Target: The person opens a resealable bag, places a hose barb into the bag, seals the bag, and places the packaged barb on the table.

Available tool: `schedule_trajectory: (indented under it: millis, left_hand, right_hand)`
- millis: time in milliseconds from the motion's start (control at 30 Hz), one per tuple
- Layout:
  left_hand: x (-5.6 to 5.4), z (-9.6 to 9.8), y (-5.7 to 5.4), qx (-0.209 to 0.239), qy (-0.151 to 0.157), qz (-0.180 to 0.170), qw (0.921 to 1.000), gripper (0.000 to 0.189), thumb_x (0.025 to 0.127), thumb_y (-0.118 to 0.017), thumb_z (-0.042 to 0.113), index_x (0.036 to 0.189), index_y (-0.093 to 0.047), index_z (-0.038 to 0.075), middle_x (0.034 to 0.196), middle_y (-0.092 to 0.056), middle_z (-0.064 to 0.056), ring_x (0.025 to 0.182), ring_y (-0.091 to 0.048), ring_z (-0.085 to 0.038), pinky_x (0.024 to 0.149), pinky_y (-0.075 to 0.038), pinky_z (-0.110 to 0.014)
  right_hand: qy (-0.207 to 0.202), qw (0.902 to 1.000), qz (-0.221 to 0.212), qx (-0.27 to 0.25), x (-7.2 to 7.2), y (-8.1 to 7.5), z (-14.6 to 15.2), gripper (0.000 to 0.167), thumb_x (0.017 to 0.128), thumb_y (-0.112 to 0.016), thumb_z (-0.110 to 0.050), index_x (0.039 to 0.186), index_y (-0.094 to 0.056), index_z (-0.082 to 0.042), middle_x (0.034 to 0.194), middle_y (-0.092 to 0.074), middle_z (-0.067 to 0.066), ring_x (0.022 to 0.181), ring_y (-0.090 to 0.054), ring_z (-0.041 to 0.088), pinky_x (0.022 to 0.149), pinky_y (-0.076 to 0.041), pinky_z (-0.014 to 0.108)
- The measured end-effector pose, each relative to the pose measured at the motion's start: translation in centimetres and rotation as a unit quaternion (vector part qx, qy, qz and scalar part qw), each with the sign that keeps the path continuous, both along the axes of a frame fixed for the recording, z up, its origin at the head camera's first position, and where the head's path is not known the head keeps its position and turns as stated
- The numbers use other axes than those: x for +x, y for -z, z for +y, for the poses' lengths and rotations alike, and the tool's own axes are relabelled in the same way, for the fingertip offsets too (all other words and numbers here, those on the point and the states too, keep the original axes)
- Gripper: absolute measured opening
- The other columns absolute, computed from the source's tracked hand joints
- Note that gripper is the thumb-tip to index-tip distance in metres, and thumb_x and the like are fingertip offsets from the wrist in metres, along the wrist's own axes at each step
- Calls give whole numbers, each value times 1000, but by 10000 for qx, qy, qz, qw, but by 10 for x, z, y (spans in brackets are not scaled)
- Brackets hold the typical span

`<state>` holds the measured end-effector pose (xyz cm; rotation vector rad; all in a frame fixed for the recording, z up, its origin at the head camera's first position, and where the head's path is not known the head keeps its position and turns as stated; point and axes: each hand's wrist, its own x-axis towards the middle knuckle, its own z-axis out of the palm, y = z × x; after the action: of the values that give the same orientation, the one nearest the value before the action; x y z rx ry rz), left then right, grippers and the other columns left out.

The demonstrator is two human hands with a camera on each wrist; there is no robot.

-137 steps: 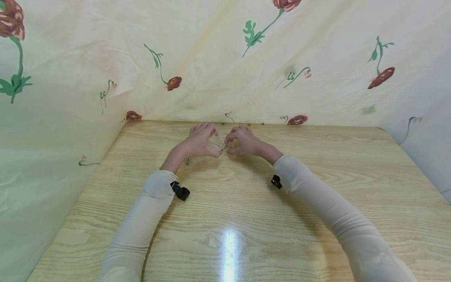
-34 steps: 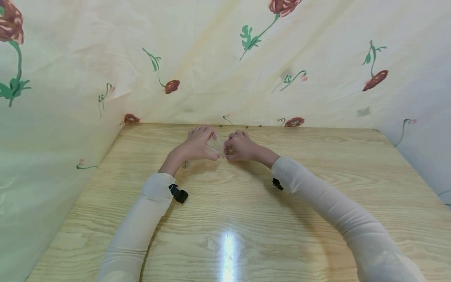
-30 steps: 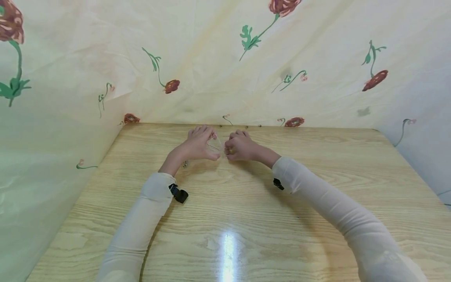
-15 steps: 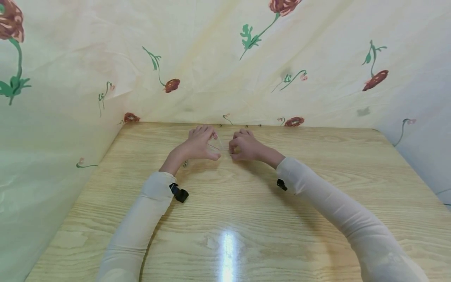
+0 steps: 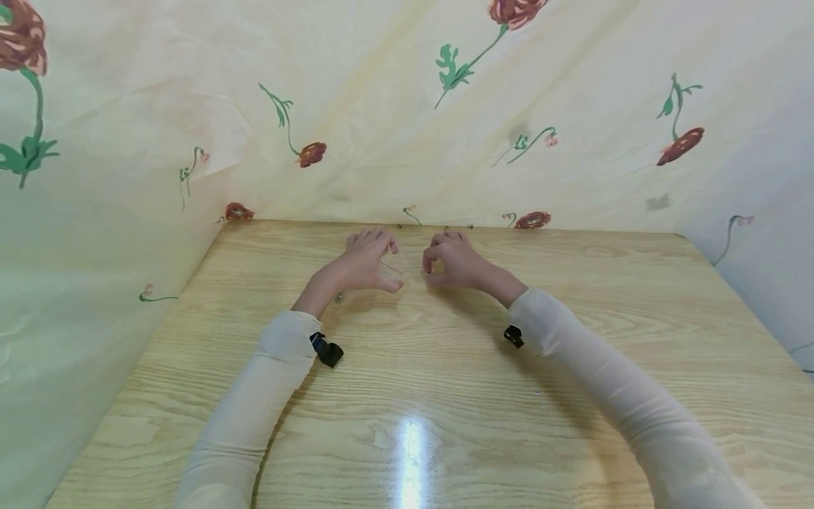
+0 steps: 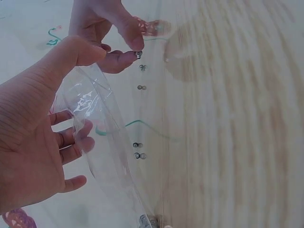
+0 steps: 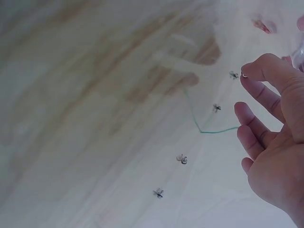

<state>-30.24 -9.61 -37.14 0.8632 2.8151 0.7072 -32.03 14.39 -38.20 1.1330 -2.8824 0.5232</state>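
Holding a clear bag (image 6: 107, 118) in the wide-curved left hand (image 5: 365, 261); pinching a small metal piece (image 6: 138, 55) with the right hand (image 5: 461, 263). Drawn farther apart than a moment ago, apparently bringing it clear of the bag. Facing, beyond, similar metal pieces (image 6: 141, 87) along the wooden table's (image 5: 445, 353) far edge.

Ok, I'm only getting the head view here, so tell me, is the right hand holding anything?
Observer: Yes, the left wrist view shows the right hand pinching a tiny metal piece.
Operator: And the left?
Observer: The left hand holds a clear plastic bag; the left wrist view shows it reaching past the little finger.
Operator: Those dark specks behind the hands?
Observer: Small shiny metal pieces; the right wrist view shows four in a line.
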Motion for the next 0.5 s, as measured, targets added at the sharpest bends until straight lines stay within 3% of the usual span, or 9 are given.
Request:
schedule_trajectory:
  millis: [500]
  left_hand:
    - [0, 3, 2, -2, 67, -39, 10000, 58, 85, -77, 39, 123, -50, 5, 122, -49, -14, 115, -36, -30, 102, -22, -52]
  right_hand:
    - [243, 9944, 178, -1014, 1, -7, 1, 4, 85, -73, -14, 87, -72, -11, 103, -63, 11, 97, -41, 29, 95, -26, 55]
